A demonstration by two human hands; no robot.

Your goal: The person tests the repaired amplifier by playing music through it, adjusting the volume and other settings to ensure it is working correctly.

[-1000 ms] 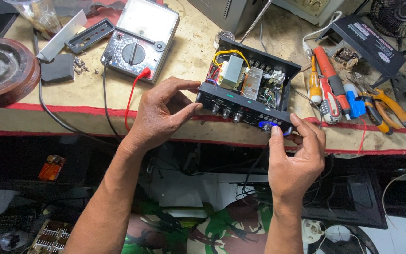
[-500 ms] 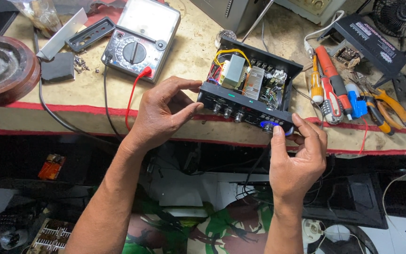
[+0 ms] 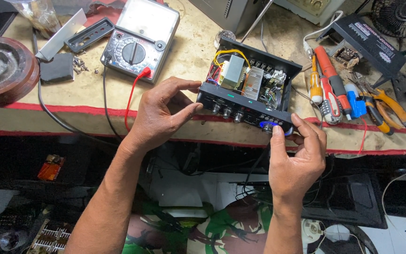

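- Gripping the left end of the opened black amplifier chassis, the left hand is curling thumb and fingers around its front-panel corner.
- Pinching at the lit blue knob on the panel's right end, the right hand is pressing thumb and fingers against it.
- Between both hands, the chassis is sitting at the workbench edge, tilted, its transformer and wiring exposed.
- Behind the left hand, an analog multimeter is lying flat, its red lead trailing toward the wrist.
- Beyond the right hand, screwdrivers and orange-handled pliers are lying side by side.
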